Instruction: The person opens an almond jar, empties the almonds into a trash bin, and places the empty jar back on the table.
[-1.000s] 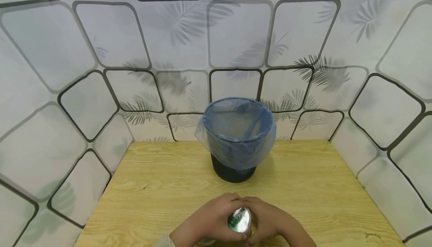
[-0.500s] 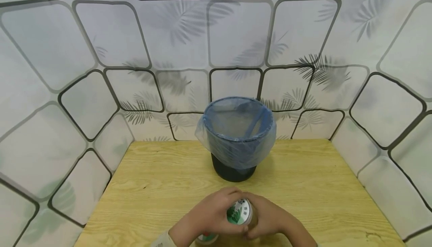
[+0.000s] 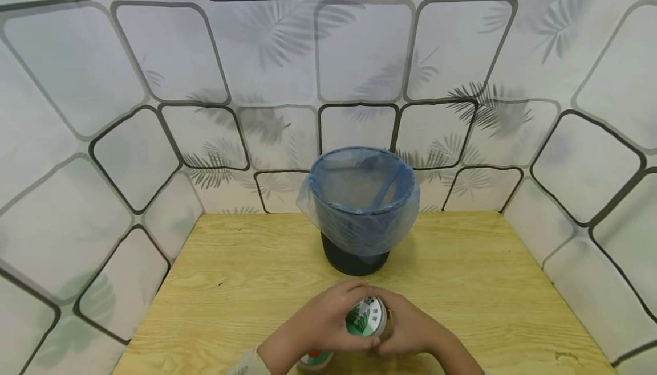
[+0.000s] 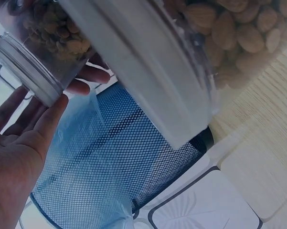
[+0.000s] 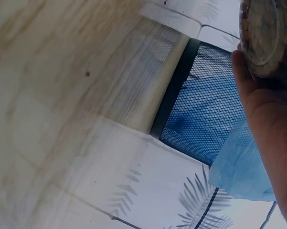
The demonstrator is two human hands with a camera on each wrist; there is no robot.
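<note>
A clear jar of brown nuts or seeds [image 4: 62,36], with a green-and-white label on its lid [image 3: 366,318], is held between both hands above the table. My left hand [image 3: 325,319] grips the lid, thumb on the near side and fingers on the far side. Wrapped around the jar's body is my right hand [image 3: 413,323]; in the right wrist view the jar's base [image 5: 263,36] shows above that hand. A second jar [image 3: 314,359] stands under my left forearm, and almonds [image 4: 250,36] show through its wall in the left wrist view.
A black mesh bin [image 3: 354,261] lined with a translucent blue bag [image 3: 364,229] stands on the wooden table [image 3: 246,272], beyond the hands. Patterned walls [image 3: 277,130] enclose the table at the back and both sides.
Both hands have risen a little with the jar, farther from the table's near edge. The lid's label now faces the head camera more plainly, and more of the second jar shows.
</note>
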